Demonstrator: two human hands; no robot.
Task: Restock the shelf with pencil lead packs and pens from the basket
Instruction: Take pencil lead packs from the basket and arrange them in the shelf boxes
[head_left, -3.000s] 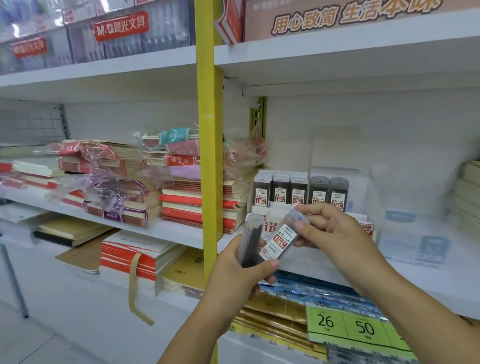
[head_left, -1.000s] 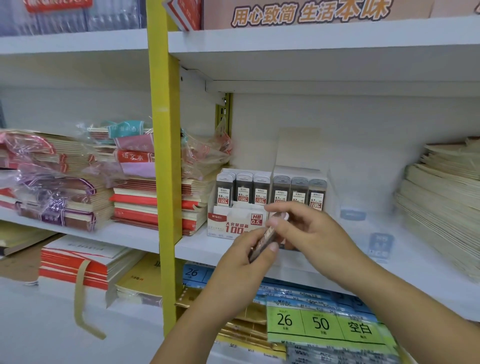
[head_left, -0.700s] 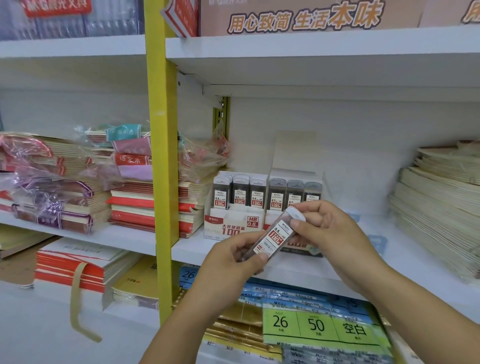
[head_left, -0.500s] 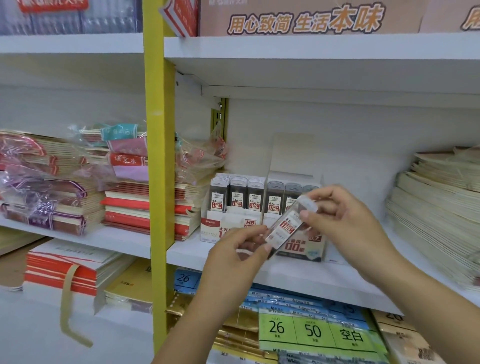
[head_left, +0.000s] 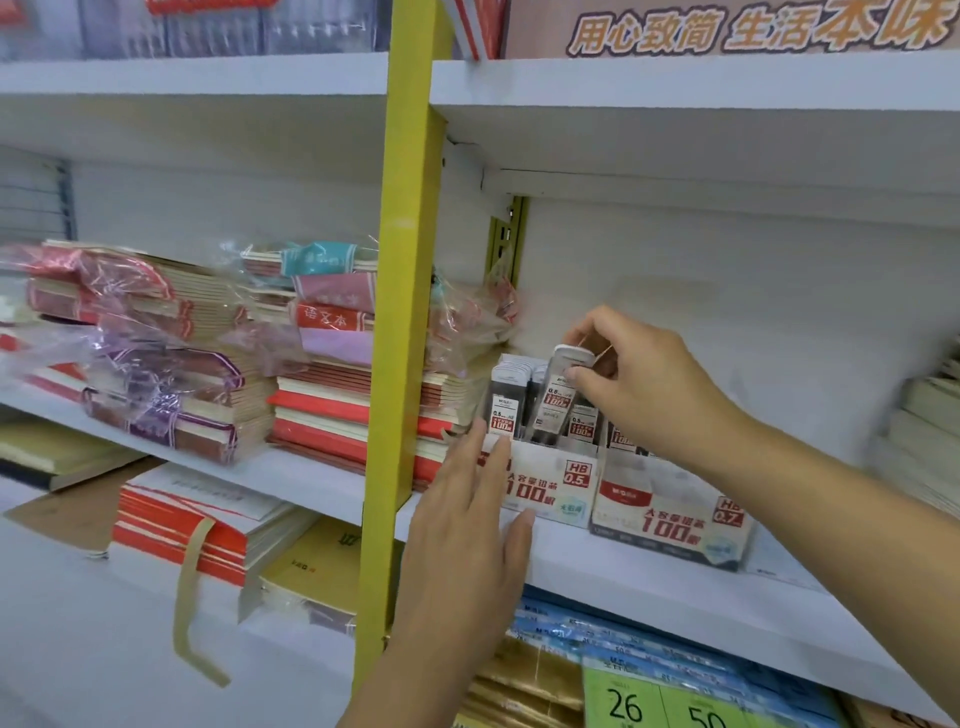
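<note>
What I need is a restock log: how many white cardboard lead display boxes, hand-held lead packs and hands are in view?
White cardboard display boxes: 2 (HB 0.5 box, HB 0.7 box)
Clear plastic lead pack pinched in a hand: 1
Hands: 2 (left hand, right hand)
Total: 5

A yellow upright post (head_left: 410, 312) runs down the middle of my view. Left of it I see exercise books in crinkled clear wrap (head_left: 156, 353), a red-and-cream notebook stack (head_left: 332, 415) just beside the post, and lower down a red-edged pile of pads (head_left: 208, 525) with a tan strap (head_left: 189, 597) hanging over its front. Overhead is a sign with orange Chinese characters (head_left: 753, 26), low on my right are green price tags reading 26 and 50 (head_left: 660, 701), and at the far right is a blurred cream paper stack (head_left: 930, 441).
</note>
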